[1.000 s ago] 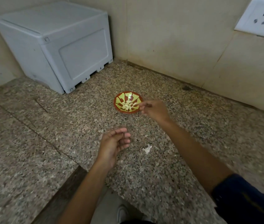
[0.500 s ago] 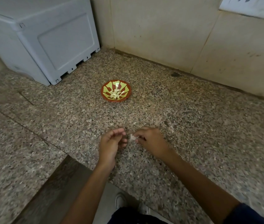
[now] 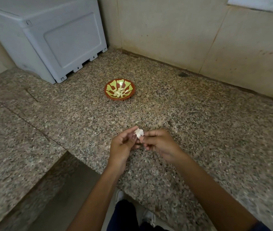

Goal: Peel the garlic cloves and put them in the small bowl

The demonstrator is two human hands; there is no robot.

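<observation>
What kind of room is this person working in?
Most likely a home kitchen: a speckled granite counter set against tiled walls, a small bowl holding peeled garlic, and both hands working a garlic clove.

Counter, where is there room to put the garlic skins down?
Bare counter lies right of the bowl up to the wall, and between the bowl and both hands. It is tighter between the bowl and the grey box.
</observation>
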